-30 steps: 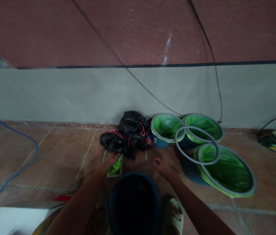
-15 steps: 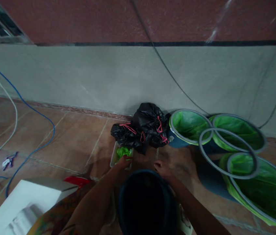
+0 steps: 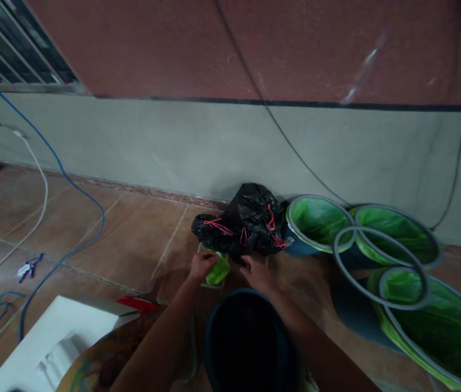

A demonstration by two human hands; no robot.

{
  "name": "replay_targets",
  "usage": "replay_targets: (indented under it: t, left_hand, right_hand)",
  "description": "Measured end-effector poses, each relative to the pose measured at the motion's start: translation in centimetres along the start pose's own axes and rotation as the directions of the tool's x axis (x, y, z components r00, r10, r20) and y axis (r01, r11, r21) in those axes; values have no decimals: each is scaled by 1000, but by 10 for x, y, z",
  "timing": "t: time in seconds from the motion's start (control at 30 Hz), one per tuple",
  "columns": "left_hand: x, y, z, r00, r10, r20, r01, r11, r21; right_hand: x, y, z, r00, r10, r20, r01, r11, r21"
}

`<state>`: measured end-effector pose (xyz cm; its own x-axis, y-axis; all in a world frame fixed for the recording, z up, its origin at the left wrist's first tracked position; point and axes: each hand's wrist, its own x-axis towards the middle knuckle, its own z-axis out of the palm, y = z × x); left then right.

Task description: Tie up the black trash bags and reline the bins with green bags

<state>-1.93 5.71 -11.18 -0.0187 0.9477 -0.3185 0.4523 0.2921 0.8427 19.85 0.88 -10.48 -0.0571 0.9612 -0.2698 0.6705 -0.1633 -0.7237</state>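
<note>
A folded green plastic bag [image 3: 219, 270] hangs from my left hand [image 3: 202, 265], whose fingers are pinched on it above a small white tray [image 3: 213, 284]. Close by on the right, my right hand [image 3: 256, 272] has its fingers curled in front of the black garbage bags [image 3: 255, 215]; whether it holds anything is too dark to make out. Between my forearms stands a dark blue bin [image 3: 250, 337] with its mouth facing up and a dark inside.
Three bins with green liners stand at the right, among them a lined bin [image 3: 316, 223]. A loose grey ring [image 3: 347, 272] lies across their rims. On the left are a white box [image 3: 56, 337], a blue cable [image 3: 73, 185] and keys [image 3: 30, 268].
My left hand has lifted a green plastic bag from the tray. My right hand has moved left, closer to it. The view has tilted up slightly.
</note>
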Motion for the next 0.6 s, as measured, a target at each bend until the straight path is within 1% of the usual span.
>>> replay_targets:
  t: [0.03, 0.1, 0.17, 0.23, 0.33, 0.4, 0.47, 0.53, 0.6]
  left_hand:
    - [-9, 14, -8, 998, 55, 22, -53, 995, -88]
    - [-31, 45, -22, 987, 141, 82, -117, 963, -244]
    - [-56, 77, -34, 969, 214, 123, -163, 929, -331]
    - [-83, 107, -46, 945, 292, 151, -223, 906, -359]
    - [-118, 141, -61, 908, 391, 150, -305, 863, -403]
    - [-136, 154, -70, 892, 439, 111, -357, 832, -425]
    - [-150, 158, -76, 874, 479, 86, -412, 822, -393]
    - [-160, 157, -80, 853, 517, 72, -480, 831, -283]
    - [-168, 153, -82, 836, 548, 35, -544, 835, -85]
  right_hand:
    - [-5, -14, -3, 999, -52, -15, 51, 999, -15]
    - [-16, -42, -11, 989, -136, -50, 134, 990, -41]
    - [-31, -65, -19, 982, -177, -71, 174, 983, -49]
    - [-48, -82, -28, 980, -176, -97, 172, 984, -49]
    - [-77, -94, -40, 973, -104, -206, 87, 992, -92]
    - [-97, -95, -48, 951, -55, -303, 16, 992, -129]
    - [-116, -92, -56, 912, -37, -408, -17, 992, -126]
    - [-134, -89, -65, 861, -40, -507, 7, 998, -66]
    - [-150, -87, -74, 810, -44, -585, 58, 998, 5]
